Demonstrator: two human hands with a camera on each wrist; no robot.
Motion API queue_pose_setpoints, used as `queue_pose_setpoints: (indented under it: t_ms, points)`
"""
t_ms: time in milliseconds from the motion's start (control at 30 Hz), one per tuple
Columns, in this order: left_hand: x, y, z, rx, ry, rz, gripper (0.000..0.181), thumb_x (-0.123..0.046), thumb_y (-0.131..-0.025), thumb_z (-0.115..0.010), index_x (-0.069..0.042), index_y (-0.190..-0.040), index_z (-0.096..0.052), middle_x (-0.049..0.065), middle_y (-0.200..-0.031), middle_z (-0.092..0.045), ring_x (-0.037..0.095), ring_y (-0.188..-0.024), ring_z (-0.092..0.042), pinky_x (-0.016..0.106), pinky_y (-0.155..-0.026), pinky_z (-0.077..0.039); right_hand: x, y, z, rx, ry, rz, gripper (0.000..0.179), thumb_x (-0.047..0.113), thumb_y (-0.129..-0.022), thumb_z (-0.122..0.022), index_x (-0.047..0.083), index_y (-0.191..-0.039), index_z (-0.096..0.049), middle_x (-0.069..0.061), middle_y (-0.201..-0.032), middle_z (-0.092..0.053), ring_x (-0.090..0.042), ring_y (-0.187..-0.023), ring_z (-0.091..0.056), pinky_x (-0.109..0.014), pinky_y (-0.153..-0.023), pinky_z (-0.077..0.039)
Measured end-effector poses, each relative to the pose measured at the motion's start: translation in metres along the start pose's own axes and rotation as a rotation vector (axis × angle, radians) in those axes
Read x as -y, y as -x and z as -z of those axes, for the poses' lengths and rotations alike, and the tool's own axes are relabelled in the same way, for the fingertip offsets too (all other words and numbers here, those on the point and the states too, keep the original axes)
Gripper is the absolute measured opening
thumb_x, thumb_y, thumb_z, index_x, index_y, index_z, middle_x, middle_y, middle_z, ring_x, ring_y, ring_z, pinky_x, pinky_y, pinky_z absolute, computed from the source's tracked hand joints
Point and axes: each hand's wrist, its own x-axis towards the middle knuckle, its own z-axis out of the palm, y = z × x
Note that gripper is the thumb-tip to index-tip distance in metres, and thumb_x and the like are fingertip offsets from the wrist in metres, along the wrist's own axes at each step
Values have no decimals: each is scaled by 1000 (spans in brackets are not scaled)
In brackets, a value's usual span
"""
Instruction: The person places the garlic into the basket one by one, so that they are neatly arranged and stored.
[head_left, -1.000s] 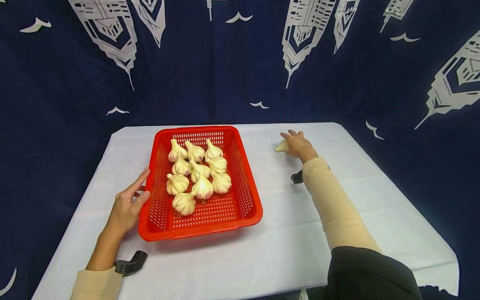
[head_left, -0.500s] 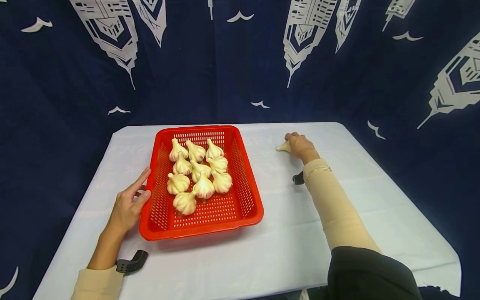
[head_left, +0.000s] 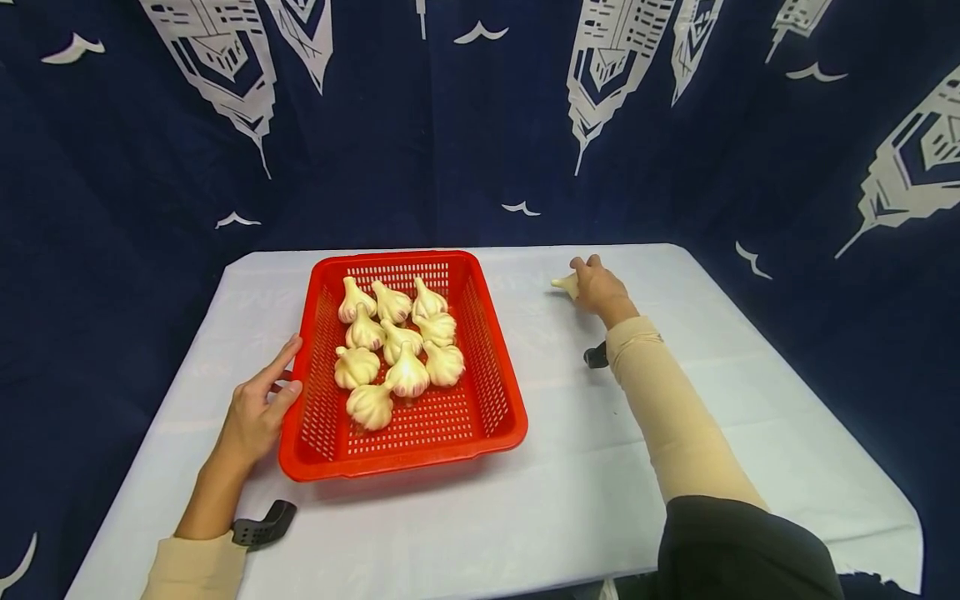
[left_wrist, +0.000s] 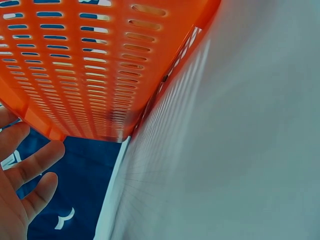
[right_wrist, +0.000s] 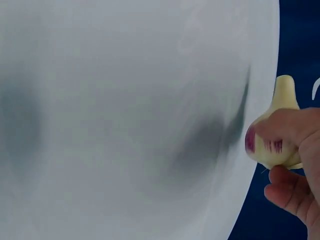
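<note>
In the head view, my right hand pinches a garlic bulb over the far right part of the table. The right wrist view shows the thumb across the bulb's purple-streaked side, stem pointing up and fingertips beneath. My left hand touches the left rim of a red perforated plastic basket, its fingers fairly straight. Seen from the left wrist, those fingers lie spread along the rim, below the slotted wall. Several white garlic bulbs lie grouped inside the basket.
A white cloth covers the table. Behind it hangs a dark blue curtain with white building and bird shapes. Black bands are on the left wrist and right wrist.
My right hand's fingers, spread over the garlic bulb a second ago, have closed on it and raised it slightly. The left hand and basket stay in place.
</note>
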Motion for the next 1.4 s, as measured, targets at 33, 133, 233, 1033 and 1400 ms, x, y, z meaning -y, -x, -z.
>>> queue_pose_setpoints:
  t_ms: [33,133,233,1033,1400]
  points:
    - [0,0,0,-1,1,1,53,-10,-92,-57,-4,-144,-50,16,-144,-51,1,-90,-55,6,-77,-40,1,0,1,-15,-21,-2,67,4,-83,-66,5,-143,-34,-27,-130,-37,-44,-98,-57,-54,-86,-48]
    - [0,0,0,-5,5,1,53,-11,-92,-57,-4,-144,-50,16,-144,-51,2,-90,-55,7,-77,-40,2,-1,5,-55,-88,-3,71,6,-82,-67,6,-144,-34,-28,-134,-34,-45,-99,-57,-54,-87,-47]
    - [0,0,0,-7,9,-1,53,-11,-93,-56,-4,-144,-50,16,-144,-51,2,-91,-55,7,-77,-39,4,-1,6,-84,-157,-9,72,9,-81,-67,7,-146,-34,-30,-135,-31,-46,-102,-56,-54,-88,-47]
    - [2,0,-2,-17,26,-11,52,-7,-92,-57,-4,-143,-51,17,-143,-51,-5,-91,-53,7,-76,-40,43,12,23,-252,-388,117,66,27,-76,-80,0,-129,-51,-23,-121,-58,-36,-103,-54,-48,-87,-47]
    - [4,1,-3,-8,11,-2,53,-6,-92,-54,-2,-144,-49,17,-144,-50,-12,-92,-49,6,-76,-39,61,22,31,-219,-410,160,67,46,-76,-80,3,-123,-58,-20,-113,-65,-32,-94,-58,-41,-72,-51]
